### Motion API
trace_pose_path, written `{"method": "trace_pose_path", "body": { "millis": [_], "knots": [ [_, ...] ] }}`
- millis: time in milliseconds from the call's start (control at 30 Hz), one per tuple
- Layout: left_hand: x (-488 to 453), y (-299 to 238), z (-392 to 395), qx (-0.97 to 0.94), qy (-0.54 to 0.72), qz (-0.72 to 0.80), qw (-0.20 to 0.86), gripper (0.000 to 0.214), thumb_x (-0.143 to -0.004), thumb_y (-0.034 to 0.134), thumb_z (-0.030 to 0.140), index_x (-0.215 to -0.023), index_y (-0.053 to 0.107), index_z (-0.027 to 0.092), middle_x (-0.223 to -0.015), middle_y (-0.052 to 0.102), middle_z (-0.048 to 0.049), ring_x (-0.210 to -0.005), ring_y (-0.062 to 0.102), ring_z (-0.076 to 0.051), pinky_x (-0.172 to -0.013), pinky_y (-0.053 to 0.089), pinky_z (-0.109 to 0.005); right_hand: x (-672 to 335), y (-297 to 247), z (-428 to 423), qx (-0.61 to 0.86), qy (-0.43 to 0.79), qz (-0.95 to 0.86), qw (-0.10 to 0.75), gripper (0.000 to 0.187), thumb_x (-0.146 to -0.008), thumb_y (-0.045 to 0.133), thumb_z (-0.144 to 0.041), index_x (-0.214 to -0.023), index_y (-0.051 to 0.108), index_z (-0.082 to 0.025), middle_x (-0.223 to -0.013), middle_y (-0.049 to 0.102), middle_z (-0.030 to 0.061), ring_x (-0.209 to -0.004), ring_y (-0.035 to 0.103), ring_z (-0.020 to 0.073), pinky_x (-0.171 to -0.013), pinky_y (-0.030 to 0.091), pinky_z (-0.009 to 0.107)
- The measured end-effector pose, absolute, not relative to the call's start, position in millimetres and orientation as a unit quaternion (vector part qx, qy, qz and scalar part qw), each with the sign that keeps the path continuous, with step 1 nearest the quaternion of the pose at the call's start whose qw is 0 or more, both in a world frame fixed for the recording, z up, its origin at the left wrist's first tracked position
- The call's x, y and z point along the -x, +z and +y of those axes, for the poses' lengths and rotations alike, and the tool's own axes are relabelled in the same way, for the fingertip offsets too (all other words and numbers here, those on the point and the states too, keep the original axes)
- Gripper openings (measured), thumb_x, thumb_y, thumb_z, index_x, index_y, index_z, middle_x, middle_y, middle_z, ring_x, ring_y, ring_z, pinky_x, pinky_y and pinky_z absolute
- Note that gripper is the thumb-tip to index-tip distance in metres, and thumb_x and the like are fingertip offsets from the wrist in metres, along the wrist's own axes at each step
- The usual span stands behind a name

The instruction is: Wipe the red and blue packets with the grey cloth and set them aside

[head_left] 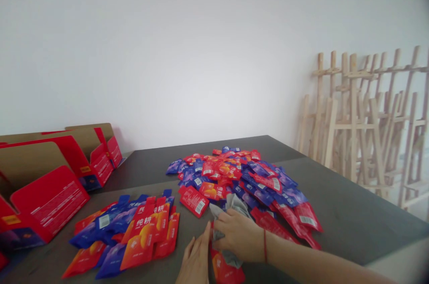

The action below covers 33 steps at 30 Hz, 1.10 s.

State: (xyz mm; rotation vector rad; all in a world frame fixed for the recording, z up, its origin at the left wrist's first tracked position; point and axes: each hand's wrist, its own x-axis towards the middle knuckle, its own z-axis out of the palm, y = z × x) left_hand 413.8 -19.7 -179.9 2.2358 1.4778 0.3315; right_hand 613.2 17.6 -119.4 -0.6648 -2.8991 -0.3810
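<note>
The right hand [238,235] holds a cloth [237,205] (grey) against a red pouch [225,270].

Open red-and-brown cardboard boxes [50,199] stand in a row at the far left of the flat dark grey tabletop [362,230]. Right of them, toward the front, lies a small stack of flat red and blue pouches [140,230]. Farther right and back spreads a larger heap of red and blue pouches [231,172]. Before the heap, one flat red pouch [228,271] lies between the left hand [196,257] and a crumpled grey cloth [236,205] under the right hand [239,235]. Behind rises a white wall [201,51]; pale wooden easels [353,118] stand beyond the tabletop's right edge.
</note>
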Motion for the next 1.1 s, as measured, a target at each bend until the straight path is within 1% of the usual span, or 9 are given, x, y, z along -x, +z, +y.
{"method": "trace_pose_path", "body": {
  "millis": [100,300,367,467,600,733,833,967,1100],
  "knots": [
    [-412.6,-183.0,-18.8,-0.807,0.114,0.537,0.216,0.115,-0.059,0.071,0.017,-0.157,0.011,0.010,-0.160,0.033,-0.0204,-0.146,0.036,-0.032,-0.122,0.022,-0.053,-610.1,-116.0,14.4,0.187,-0.133,-0.971,0.069,0.013,-0.095,0.060,-0.031,-0.099,0.072,-0.027,-0.101,0.061,0.0050,-0.095,0.052,0.0244,-0.069,0.032,0.038],
    [-403.3,-200.2,-17.0,-0.833,0.167,0.495,0.182,0.100,-0.075,0.062,0.020,-0.158,0.006,0.013,-0.160,0.034,-0.0195,-0.146,0.037,-0.030,-0.120,0.026,-0.055,-619.4,-114.6,4.1,0.148,-0.113,-0.980,0.071,0.018,-0.090,0.065,-0.030,-0.107,0.071,-0.032,-0.104,0.061,0.0031,-0.098,0.052,0.0244,-0.070,0.033,0.037],
    [-404.2,-199.1,-16.9,-0.831,0.167,0.497,0.185,0.105,-0.073,0.065,0.019,-0.158,0.003,0.014,-0.159,0.036,-0.0195,-0.145,0.039,-0.030,-0.120,0.027,-0.056,-615.7,-116.1,8.0,0.168,-0.116,-0.976,0.074,0.015,-0.092,0.064,-0.031,-0.104,0.072,-0.031,-0.103,0.061,0.0037,-0.097,0.052,0.0243,-0.069,0.032,0.037],
    [-410.1,-188.2,-18.2,-0.822,0.149,0.512,0.201,0.119,-0.063,0.074,0.019,-0.158,0.002,0.016,-0.158,0.037,-0.0208,-0.144,0.040,-0.033,-0.120,0.026,-0.059,-605.6,-117.5,19.6,0.211,-0.128,-0.966,0.070,0.013,-0.093,0.063,-0.031,-0.100,0.074,-0.029,-0.099,0.061,0.0056,-0.095,0.051,0.0251,-0.069,0.033,0.037],
    [-417.1,-173.8,-20.8,-0.800,0.123,0.543,0.223,0.124,-0.056,0.079,0.018,-0.157,0.008,0.010,-0.159,0.035,-0.0235,-0.146,0.037,-0.035,-0.123,0.022,-0.055,-600.7,-117.7,28.3,0.219,-0.133,-0.965,0.062,0.014,-0.092,0.063,-0.030,-0.100,0.074,-0.027,-0.098,0.062,0.0072,-0.096,0.051,0.0259,-0.070,0.034,0.037],
    [-413.8,-178.9,-20.9,-0.804,0.125,0.538,0.221,0.116,-0.062,0.076,0.025,-0.157,0.012,0.008,-0.159,0.033,-0.0228,-0.147,0.034,-0.033,-0.123,0.020,-0.054,-612.2,-116.3,15.0,0.158,-0.121,-0.977,0.070,0.018,-0.091,0.064,-0.031,-0.108,0.071,-0.030,-0.108,0.063,0.0046,-0.098,0.052,0.0246,-0.072,0.034,0.037],
    [-408.6,-190.5,-20.5,-0.817,0.150,0.517,0.206,0.106,-0.069,0.068,0.024,-0.157,0.011,0.009,-0.159,0.036,-0.0200,-0.147,0.035,-0.030,-0.123,0.021,-0.053,-622.7,-109.9,-4.2,0.127,-0.103,-0.983,0.079,0.016,-0.095,0.061,-0.034,-0.108,0.070,-0.032,-0.106,0.064,0.0017,-0.097,0.054,0.0230,-0.072,0.034,0.036],
    [-406.5,-199.0,-20.2,-0.818,0.168,0.512,0.202,0.107,-0.069,0.062,0.018,-0.158,0.003,0.013,-0.159,0.037,-0.0171,-0.146,0.036,-0.028,-0.122,0.022,-0.051,-632.5,-98.8,-21.6,0.099,-0.100,-0.986,0.085,0.017,-0.101,0.053,-0.033,-0.103,0.069,-0.027,-0.111,0.066,0.0003,-0.093,0.055,0.0195,-0.070,0.035,0.033],
    [-407.2,-199.4,-18.5,-0.822,0.170,0.503,0.208,0.107,-0.071,0.062,0.023,-0.158,0.002,0.013,-0.161,0.033,-0.0172,-0.147,0.034,-0.029,-0.123,0.020,-0.053,-644.0,-104.2,-17.5,0.105,-0.088,-0.985,0.103,0.020,-0.103,0.049,-0.035,-0.109,0.067,-0.031,-0.113,0.065,-0.0013,-0.094,0.055,0.0185,-0.071,0.035,0.033]
  ]
}}
